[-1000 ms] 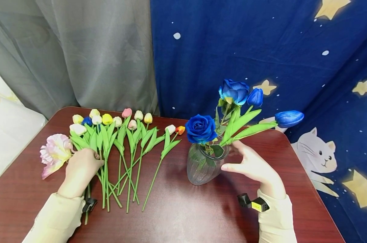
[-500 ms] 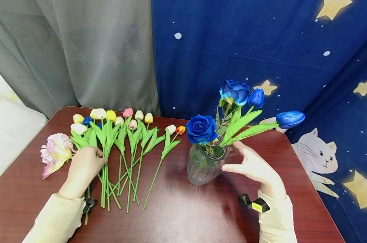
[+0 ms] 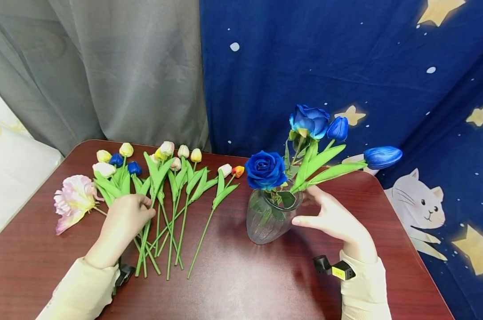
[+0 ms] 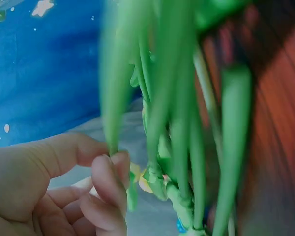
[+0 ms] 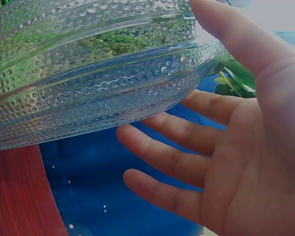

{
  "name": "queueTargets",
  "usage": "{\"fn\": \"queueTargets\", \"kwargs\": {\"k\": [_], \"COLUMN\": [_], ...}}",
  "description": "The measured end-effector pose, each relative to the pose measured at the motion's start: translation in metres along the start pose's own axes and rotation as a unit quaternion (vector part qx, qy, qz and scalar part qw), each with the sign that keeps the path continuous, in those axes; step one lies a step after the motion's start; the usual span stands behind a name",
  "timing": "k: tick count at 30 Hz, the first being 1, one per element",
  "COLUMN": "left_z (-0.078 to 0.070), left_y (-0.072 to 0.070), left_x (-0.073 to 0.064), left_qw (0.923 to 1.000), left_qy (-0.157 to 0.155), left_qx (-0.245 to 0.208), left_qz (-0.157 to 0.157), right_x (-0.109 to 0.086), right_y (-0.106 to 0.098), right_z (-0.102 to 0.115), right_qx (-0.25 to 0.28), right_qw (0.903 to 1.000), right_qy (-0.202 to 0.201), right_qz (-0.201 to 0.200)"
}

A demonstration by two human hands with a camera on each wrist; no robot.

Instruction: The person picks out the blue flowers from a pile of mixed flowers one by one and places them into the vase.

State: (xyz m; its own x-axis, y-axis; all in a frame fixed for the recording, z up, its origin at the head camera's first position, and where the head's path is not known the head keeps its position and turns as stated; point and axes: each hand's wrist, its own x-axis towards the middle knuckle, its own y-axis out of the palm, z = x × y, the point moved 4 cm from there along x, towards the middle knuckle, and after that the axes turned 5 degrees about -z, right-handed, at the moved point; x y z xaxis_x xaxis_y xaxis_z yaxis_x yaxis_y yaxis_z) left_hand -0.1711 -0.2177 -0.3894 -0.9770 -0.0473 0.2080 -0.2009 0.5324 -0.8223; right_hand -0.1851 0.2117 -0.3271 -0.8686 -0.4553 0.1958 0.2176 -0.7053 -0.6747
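My left hand is over the tulips on the left, pinching a tulip stem between thumb and fingers. In the left wrist view, the thumb and fingertips of the left hand meet at a narrow green end; other stems and leaves blur past. The pinched flower appears to be the pinkish-white tulip, overlapping a yellow one. My right hand is beside the ribbed glass vase, thumb and fingers spread at its side near the neck. In the right wrist view, the fingers are mostly straight against the dimpled glass.
The vase holds blue roses and blue tulips leaning right. Several loose tulips lie across the wooden table, including an orange one. A large pink-and-yellow flower lies far left. Curtains hang behind.
My left hand has moved right, carrying the pinkish-white tulip across the bunch. A yellow tulip has shifted right too, and a blue tulip is uncovered. The right hand and vase stay put.
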Motion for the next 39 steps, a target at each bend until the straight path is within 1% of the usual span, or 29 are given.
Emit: {"fn": "queueTargets", "kwargs": {"k": [3,5,10,16,22,26,31,35,39], "left_z": [-0.005,-0.009,-0.014,-0.020,-0.021,-0.021,-0.023,-0.023,-0.023], "left_y": [0.003,0.005,0.012,0.019,0.025,0.028,0.029,0.030,0.028], "left_x": [-0.002,-0.003,-0.007,-0.010,-0.011,-0.011,-0.012,-0.012,-0.012], "left_qw": [0.9999,0.9999,0.9994,0.9991,0.9977,0.9961,0.9944,0.9940,0.9953], "left_qy": [0.005,0.006,-0.003,0.004,0.009,0.002,-0.003,-0.004,0.006], "left_qx": [-0.011,-0.009,-0.014,-0.013,-0.004,0.000,-0.005,-0.008,-0.009], "left_qz": [0.007,0.009,0.031,0.041,0.067,0.089,0.106,0.109,0.096], "right_x": [0.000,0.000,0.000,0.000,0.000,0.000,0.000,0.000,-0.001], "right_y": [0.000,0.000,0.000,0.001,0.000,0.000,0.000,0.000,0.000], "right_z": [0.000,0.000,0.000,0.000,0.000,0.001,0.000,0.000,0.000], "right_qx": [0.001,0.000,0.001,0.004,0.002,0.002,0.003,0.001,0.002], "right_qw": [1.0000,1.0000,1.0000,1.0000,1.0000,1.0000,1.0000,1.0000,1.0000], "right_qy": [0.000,0.000,-0.001,0.000,-0.006,-0.008,-0.005,-0.004,-0.002], "right_qz": [0.000,0.000,0.001,0.003,0.001,0.001,0.000,0.000,-0.001]}}
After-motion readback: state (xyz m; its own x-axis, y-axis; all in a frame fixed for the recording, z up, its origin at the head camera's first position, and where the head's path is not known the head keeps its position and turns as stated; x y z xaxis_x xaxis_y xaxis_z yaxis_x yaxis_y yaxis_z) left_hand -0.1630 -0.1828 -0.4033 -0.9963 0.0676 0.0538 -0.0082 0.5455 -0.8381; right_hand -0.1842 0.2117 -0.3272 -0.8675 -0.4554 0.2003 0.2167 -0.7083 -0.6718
